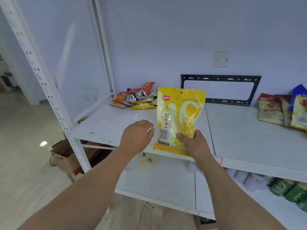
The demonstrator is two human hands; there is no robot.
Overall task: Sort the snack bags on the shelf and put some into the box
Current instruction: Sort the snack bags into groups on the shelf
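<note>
white shelf [116, 120] w/ snack bags [136, 98] on top

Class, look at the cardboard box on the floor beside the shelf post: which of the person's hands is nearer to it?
Left. The left hand hovers over the shelf edge, up and right of the cardboard box; the right hand, gripping the yellow snack bag, is farther right.

Both bare forearms reached forward from 6 o'clock, converging toward centre. Left hand [137, 135] hovered palm down, fingers loosely curled and holding nothing, fingertips pointing toward 2 o'clock. Right hand [192, 142] sat at its 3 o'clock, just beside it, thumb and fingers pinching the lower part of an upright glossy yellow plastic snack bag [179, 113].
</note>
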